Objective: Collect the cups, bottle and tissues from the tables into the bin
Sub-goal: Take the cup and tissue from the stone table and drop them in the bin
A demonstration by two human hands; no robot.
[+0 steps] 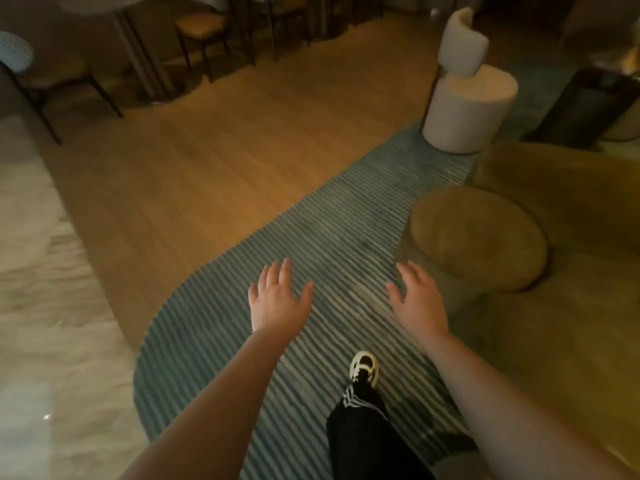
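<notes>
While both arms reach forward over the floor, the view looks down into a dim lounge. The largest surface is one wood floor (214,161), which runs from the upper middle down to the left and is bare across its middle. Along its left edge lies one pale marble area (38,299). One blue striped rug (311,244) crosses the picture diagonally; its near end is rounded and its left edge meets the wood. The rug's middle is open.

At right stands one mustard sofa (571,237), with one round cushion (478,237) on its near side, beside the rug's right edge. Above it stands one white stool-like chair (467,109) with a curved back, at the rug's far end. One dark cylinder (585,109) stands further right; whether it is a bin cannot be told. At the top, two dark-legged chairs (204,32) and one table base (145,64) show clearly; more furniture there is too blurred to count.

Two bare hands hover above the rug, apart from each other. The left hand (277,299) is spread flat, palm down, holding nothing. The right hand (419,299) is likewise spread and empty. One foot in a pale shoe (363,367) and one dark trouser leg (367,431) with white stripes stand on the rug between the arms.

No cup, bottle or tissue is in view.
</notes>
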